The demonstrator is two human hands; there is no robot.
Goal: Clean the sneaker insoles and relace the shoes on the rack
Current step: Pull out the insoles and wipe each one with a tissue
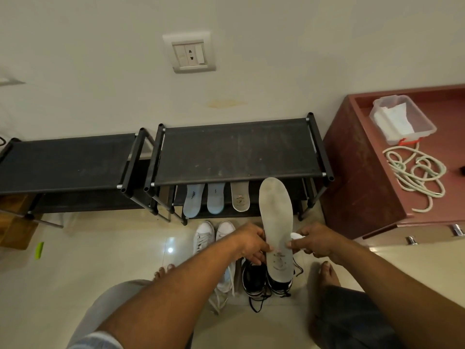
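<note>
A long grey insole (276, 210) is held upright in front of the black shoe rack (236, 152). My left hand (251, 241) grips its left edge near the heel. My right hand (314, 241) pinches its right edge and also holds a white wipe (297, 236). Three more insoles lean on the rack's lower shelf: two pale blue ones (193, 200) (215, 201) and a grey one (240, 196). On the floor below my hands stand black sneakers (254, 280) with loose laces and white sneakers (203, 236).
A second black rack (65, 162) stands to the left. At the right, a reddish cabinet (357, 177) carries a clear plastic box (402, 119) with white tissues and a coiled pale rope (415, 172). My bare feet and knees flank the shoes on the tiled floor.
</note>
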